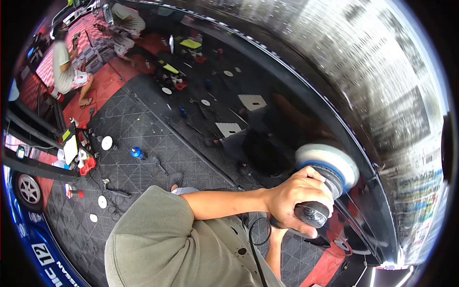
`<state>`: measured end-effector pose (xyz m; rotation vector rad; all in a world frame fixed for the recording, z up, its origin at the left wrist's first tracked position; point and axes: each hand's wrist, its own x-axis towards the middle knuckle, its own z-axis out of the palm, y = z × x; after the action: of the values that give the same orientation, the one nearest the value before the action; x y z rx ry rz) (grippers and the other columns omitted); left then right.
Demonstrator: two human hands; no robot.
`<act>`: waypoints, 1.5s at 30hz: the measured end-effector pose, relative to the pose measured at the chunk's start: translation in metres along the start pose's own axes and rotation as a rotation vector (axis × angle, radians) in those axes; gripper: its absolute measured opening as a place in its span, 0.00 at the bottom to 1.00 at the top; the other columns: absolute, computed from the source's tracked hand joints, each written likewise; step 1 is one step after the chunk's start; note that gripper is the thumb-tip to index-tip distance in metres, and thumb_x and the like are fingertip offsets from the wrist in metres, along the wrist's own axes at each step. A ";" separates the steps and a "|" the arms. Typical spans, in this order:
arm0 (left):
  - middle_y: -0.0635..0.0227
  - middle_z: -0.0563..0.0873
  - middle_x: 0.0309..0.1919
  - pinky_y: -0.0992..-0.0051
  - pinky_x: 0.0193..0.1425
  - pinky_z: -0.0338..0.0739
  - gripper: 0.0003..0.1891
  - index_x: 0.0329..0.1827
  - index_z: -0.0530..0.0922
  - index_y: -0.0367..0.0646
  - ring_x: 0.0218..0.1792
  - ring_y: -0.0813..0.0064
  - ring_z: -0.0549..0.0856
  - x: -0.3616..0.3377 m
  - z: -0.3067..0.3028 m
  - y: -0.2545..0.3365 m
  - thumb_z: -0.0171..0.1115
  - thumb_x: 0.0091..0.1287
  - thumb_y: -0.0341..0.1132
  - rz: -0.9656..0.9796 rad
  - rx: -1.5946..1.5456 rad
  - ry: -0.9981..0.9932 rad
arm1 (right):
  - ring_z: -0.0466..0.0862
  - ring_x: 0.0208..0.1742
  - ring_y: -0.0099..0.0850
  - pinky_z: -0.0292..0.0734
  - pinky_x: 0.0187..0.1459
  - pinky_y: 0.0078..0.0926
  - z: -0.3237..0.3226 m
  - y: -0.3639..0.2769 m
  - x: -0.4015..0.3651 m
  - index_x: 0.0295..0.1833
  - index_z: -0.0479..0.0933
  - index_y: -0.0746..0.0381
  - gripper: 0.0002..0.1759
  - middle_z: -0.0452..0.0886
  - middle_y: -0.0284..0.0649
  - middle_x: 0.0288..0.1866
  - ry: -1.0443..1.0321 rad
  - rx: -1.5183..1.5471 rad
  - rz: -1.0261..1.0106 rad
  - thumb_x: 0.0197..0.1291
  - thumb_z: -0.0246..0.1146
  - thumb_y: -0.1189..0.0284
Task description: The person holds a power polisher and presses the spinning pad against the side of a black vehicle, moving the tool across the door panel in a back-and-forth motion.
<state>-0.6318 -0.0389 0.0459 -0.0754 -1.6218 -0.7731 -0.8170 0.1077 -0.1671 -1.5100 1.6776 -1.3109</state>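
My left hand (301,198) is wrapped round the head of a polisher (313,214), its thumb on the lower side. The polisher's pale round pad (330,160), with a blue backing ring, is against the glossy black car panel (282,124) and looks blurred at its edge. My right forearm (275,251) rises from below towards the polisher. The right hand is mostly hidden behind my left hand and the tool, so its fingers do not show. A black cable (256,256) hangs down in front of my shirt.
Printed sheeting (382,71) covers the area beyond the panel. On the tiled floor (138,119) lie round pads, a blue-capped bottle (137,153), a red tray (88,166) and tools. A blue car (28,229) stands lower left. A person (67,71) sits upper left.
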 end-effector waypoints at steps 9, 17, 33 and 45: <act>0.71 0.87 0.42 0.65 0.63 0.64 0.28 0.45 0.82 0.49 0.47 0.70 0.86 -0.003 -0.086 0.007 0.78 0.49 0.57 0.008 -0.006 -0.013 | 0.76 0.62 0.34 0.70 0.65 0.37 0.086 -0.026 0.014 0.73 0.53 0.63 0.53 0.73 0.46 0.63 -0.014 -0.009 -0.013 0.46 0.78 0.72; 0.73 0.88 0.41 0.66 0.62 0.64 0.27 0.45 0.82 0.49 0.47 0.72 0.86 -0.010 -0.167 0.013 0.78 0.49 0.57 -0.010 -0.009 -0.035 | 0.76 0.62 0.34 0.70 0.65 0.37 0.166 -0.054 0.016 0.73 0.53 0.63 0.52 0.74 0.45 0.62 -0.018 0.009 0.028 0.46 0.78 0.71; 0.63 0.91 0.38 0.68 0.66 0.58 0.32 0.49 0.80 0.41 0.46 0.63 0.90 -0.011 -0.316 0.027 0.75 0.54 0.59 0.034 0.083 -0.155 | 0.76 0.62 0.33 0.70 0.65 0.37 0.333 -0.097 0.067 0.72 0.52 0.63 0.52 0.76 0.45 0.60 -0.037 0.231 0.064 0.47 0.78 0.71; 0.65 0.92 0.37 0.69 0.66 0.60 0.32 0.46 0.81 0.40 0.45 0.67 0.89 -0.009 -0.353 0.027 0.75 0.53 0.61 0.025 0.042 -0.085 | 0.81 0.55 0.41 0.73 0.59 0.38 0.367 -0.110 0.080 0.72 0.49 0.63 0.54 0.78 0.48 0.56 -0.023 -0.027 -0.080 0.45 0.78 0.73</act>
<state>-0.3150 -0.1962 0.0492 -0.0997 -1.7134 -0.7249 -0.4699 -0.0708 -0.1958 -1.6173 1.6419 -1.3117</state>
